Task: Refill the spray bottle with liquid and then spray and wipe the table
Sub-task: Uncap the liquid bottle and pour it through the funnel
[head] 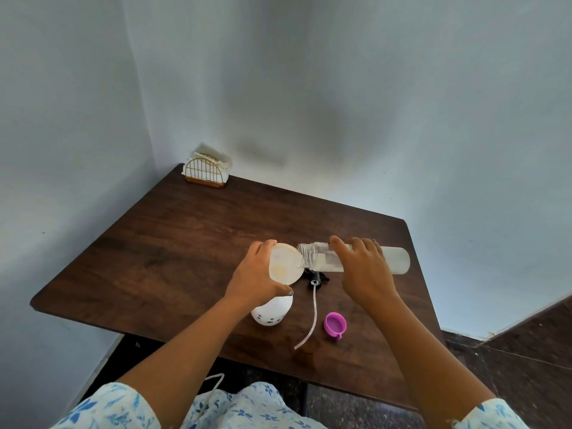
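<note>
A white spray bottle (273,314) with small dark markings stands on the dark wooden table (185,243), its top off. My left hand (257,280) holds a pale translucent funnel (285,267) over its neck. My right hand (363,267) grips a frosted refill bottle (397,260), tipped almost level, with its clear threaded mouth at the funnel's rim. White liquid lies along the lower side of that bottle. Just behind the funnel, the black spray head (316,278) lies on the table, and its long clear tube (312,317) trails toward me.
A pink cap (335,325) lies open side up, right of the tube. A gold wire napkin holder (205,172) with white napkins stands at the table's far left corner. Pale walls close in behind and to the left. Dark floor shows at the right.
</note>
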